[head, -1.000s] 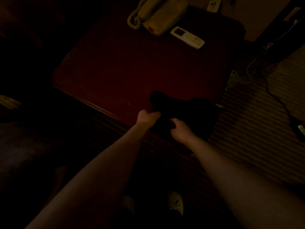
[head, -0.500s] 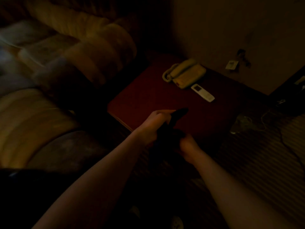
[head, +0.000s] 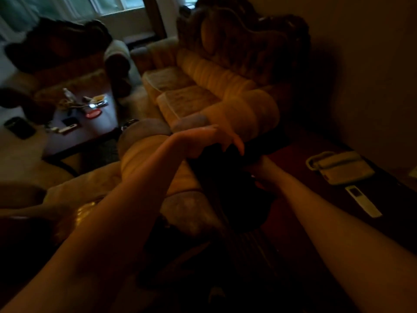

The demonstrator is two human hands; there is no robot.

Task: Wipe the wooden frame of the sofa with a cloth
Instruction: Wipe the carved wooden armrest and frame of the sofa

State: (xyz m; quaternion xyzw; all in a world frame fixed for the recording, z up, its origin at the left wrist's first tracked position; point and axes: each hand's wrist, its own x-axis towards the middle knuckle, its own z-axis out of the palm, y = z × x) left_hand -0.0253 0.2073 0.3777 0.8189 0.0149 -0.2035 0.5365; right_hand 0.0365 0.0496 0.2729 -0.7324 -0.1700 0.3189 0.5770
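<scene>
A dark cloth (head: pixel 225 175) hangs between my two hands, in front of the sofa's near armrest (head: pixel 246 114). My left hand (head: pixel 209 141) is raised with its fingers drooping over the cloth's top edge and holds it there. Lower and to the right, my right hand (head: pixel 259 167) grips the cloth, its fingers buried in the dark fabric. The sofa (head: pixel 187 98) has pale yellow cushions. Its dark carved wooden frame (head: pixel 248 26) runs along the top of the backrest against the wall. The room is dim, so the cloth's outline is hard to make out.
A dark red side table (head: pixel 300 154) at the right carries a telephone (head: pixel 338 167) and a white remote (head: pixel 363 201). A coffee table (head: pixel 90 136) with several small items stands at the left, an armchair (head: pixel 63 55) behind it.
My view has swung up and left from the side table to the sofa. Both hands have lifted the cloth off the table's corner and carried it toward the armrest.
</scene>
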